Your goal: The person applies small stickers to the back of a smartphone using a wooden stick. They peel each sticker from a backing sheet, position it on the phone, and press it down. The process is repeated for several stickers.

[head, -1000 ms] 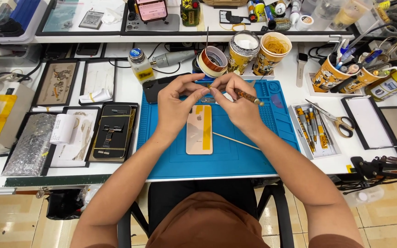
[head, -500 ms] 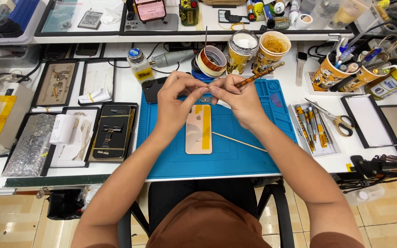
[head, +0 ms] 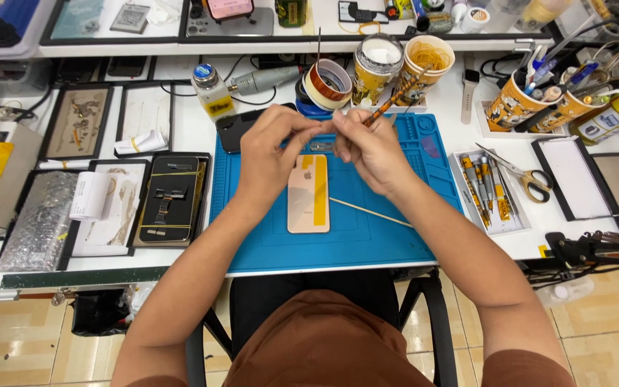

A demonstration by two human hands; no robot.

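While both hands meet above the blue repair mat point(head: 367, 244), the right hand point(head: 370, 147) grips an orange-banded screwdriver point(head: 395, 93); the left hand point(head: 270, 150) fingers pinch something too small to identify, over the gold phone point(head: 308, 193).

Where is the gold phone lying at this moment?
The gold phone lies back up on the blue mat, near its middle, just below the left hand and right hand, with a thin wooden stick to its right.

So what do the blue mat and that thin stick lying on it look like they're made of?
The blue mat looks like matte silicone or rubber: soft sheen, moulded compartments along its top edge. The thin stick seems pale bare wood or bamboo, though plastic can't be ruled out.
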